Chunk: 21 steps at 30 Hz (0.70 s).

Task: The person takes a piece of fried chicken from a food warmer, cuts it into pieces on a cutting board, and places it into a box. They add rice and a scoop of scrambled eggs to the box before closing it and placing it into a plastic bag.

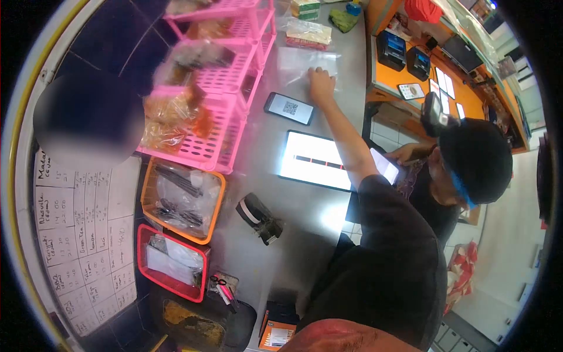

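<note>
My right hand reaches far out along the metal counter, its fingers curled down on a clear plastic bag that lies flat. Just below the hand, a phone lies with a QR code on its screen. Nearer along the forearm sits a tablet with a bright white screen. My left hand is out of view.
Pink stacked baskets hold bagged goods. Beside them stand an orange basket and a red basket. A black object with a white strip lies on the counter. A person in a black cap holds a phone.
</note>
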### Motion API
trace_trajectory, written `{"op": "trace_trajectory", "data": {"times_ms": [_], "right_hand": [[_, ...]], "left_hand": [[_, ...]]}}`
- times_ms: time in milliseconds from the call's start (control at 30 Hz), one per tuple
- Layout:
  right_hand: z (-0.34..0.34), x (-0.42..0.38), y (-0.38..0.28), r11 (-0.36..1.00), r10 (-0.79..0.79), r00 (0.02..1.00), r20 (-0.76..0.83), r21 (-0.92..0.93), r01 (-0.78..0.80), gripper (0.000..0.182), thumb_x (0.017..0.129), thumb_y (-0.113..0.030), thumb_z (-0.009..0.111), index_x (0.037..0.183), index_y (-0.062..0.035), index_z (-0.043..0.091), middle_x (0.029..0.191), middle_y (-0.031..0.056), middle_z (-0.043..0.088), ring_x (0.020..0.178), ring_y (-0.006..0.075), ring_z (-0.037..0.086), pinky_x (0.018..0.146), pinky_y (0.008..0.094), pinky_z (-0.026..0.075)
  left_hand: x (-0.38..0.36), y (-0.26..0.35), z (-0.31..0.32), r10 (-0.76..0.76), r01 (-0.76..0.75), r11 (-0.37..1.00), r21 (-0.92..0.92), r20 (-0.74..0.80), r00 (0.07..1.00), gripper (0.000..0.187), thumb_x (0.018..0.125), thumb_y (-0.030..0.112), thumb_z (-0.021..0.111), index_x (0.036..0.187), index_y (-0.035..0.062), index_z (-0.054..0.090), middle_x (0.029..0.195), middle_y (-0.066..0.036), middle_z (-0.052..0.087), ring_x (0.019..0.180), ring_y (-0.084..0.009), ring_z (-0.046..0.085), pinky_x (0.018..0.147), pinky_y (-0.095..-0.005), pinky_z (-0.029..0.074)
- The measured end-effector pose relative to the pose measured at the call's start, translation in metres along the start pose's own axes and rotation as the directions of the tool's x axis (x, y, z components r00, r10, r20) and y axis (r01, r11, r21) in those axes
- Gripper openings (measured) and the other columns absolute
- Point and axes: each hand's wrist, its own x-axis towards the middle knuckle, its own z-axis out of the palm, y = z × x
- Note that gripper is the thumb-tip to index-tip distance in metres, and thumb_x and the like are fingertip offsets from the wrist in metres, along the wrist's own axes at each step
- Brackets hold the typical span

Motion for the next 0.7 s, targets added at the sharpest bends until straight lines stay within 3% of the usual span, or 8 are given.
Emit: {"op": "trace_trajectory", "data": {"times_ms": [33,100,333,467,533,600,633,700], "right_hand": [[-0.009,0.003,-0.004,1.000,-0.007,1.000,-0.001,0.004,0.007,0.023,0.095,-0.023,0.059,0.116,-0.0185,0.065,0.116,0.0062,0.065,0.114,0.0283,0.061,0.097,0.0564,0.043],[-0.054,0.004,-0.016,0.978,-0.035,0.934,-0.356,0.179,0.105,0.013,0.097,-0.020,0.057,0.107,-0.0144,0.063,0.111,0.0101,0.065,0.098,0.0315,0.067,0.085,0.0526,0.049],[-0.254,-0.106,-0.074,0.857,0.085,0.874,-0.478,0.483,0.180,0.019,0.102,-0.025,0.056,0.107,-0.0074,0.062,0.100,0.0167,0.063,0.080,0.0337,0.067,0.066,0.0429,0.050],[-0.297,-0.193,-0.078,0.377,-0.081,0.995,0.056,0.926,-0.022,0.027,0.105,-0.027,0.055,0.111,-0.0021,0.064,0.090,0.0093,0.067,0.081,0.0201,0.066,0.070,0.0380,0.051],[-0.310,-0.244,-0.087,0.179,-0.210,0.949,0.234,0.964,-0.198,0.030,0.105,-0.028,0.054,0.111,0.0002,0.064,0.089,0.0065,0.069,0.082,0.0161,0.066,0.071,0.0357,0.052],[-0.330,-0.298,-0.098,-0.247,-0.310,0.770,0.558,0.734,-0.632,0.034,0.104,-0.029,0.055,0.114,0.0018,0.065,0.098,0.0051,0.071,0.089,0.0151,0.067,0.081,0.0309,0.053],[-0.324,-0.322,-0.092,-0.172,-0.384,0.651,0.655,0.642,-0.747,0.040,0.103,-0.032,0.055,0.124,0.0010,0.062,0.108,0.0091,0.070,0.095,0.0164,0.067,0.090,0.0302,0.052],[-0.326,-0.372,-0.089,-0.216,-0.537,0.544,0.645,0.518,-0.828,0.043,0.103,-0.034,0.055,0.128,0.0006,0.060,0.112,0.0108,0.069,0.096,0.0167,0.067,0.089,0.0309,0.053]], "left_hand": [[0.000,0.002,-0.001,-0.005,0.005,1.000,0.000,-0.006,1.000,0.042,0.104,0.031,0.051,0.132,0.0001,0.049,0.120,-0.020,0.060,0.106,-0.0300,0.063,0.086,-0.0399,0.055],[-0.001,0.006,-0.006,-0.018,0.017,1.000,-0.004,-0.024,1.000,0.042,0.104,0.030,0.051,0.132,0.0003,0.049,0.119,-0.020,0.060,0.105,-0.0300,0.063,0.086,-0.0400,0.055],[-0.008,0.026,-0.061,-0.108,0.091,0.990,-0.111,-0.152,0.983,0.040,0.103,0.029,0.052,0.132,0.0008,0.048,0.117,-0.020,0.061,0.102,-0.0301,0.065,0.084,-0.0401,0.056],[-0.009,0.067,-0.121,-0.182,0.102,0.933,-0.346,-0.207,0.961,0.040,0.103,0.028,0.052,0.132,0.0011,0.048,0.116,-0.020,0.062,0.100,-0.0301,0.066,0.084,-0.0402,0.056],[0.002,0.103,-0.116,-0.246,0.197,0.797,-0.572,-0.009,0.969,0.040,0.103,0.028,0.052,0.132,0.0012,0.048,0.115,-0.020,0.062,0.099,-0.0301,0.066,0.083,-0.0402,0.056],[0.023,0.133,-0.083,-0.376,0.570,0.547,-0.613,0.429,0.822,0.049,0.102,0.025,0.052,0.144,0.0076,0.036,0.124,-0.019,0.060,0.110,-0.0311,0.064,0.091,-0.0415,0.055],[0.031,0.125,-0.060,-0.333,0.714,0.146,-0.685,0.645,0.688,0.049,0.102,0.028,0.055,0.142,0.0054,0.041,0.132,-0.022,0.058,0.108,-0.0334,0.065,0.089,-0.0436,0.056],[-0.006,0.136,-0.047,-0.015,0.622,0.019,-0.782,0.622,0.783,0.046,0.104,0.019,0.053,0.145,0.0043,0.039,0.132,-0.018,0.059,0.113,-0.0291,0.063,0.094,-0.0407,0.054]]}}
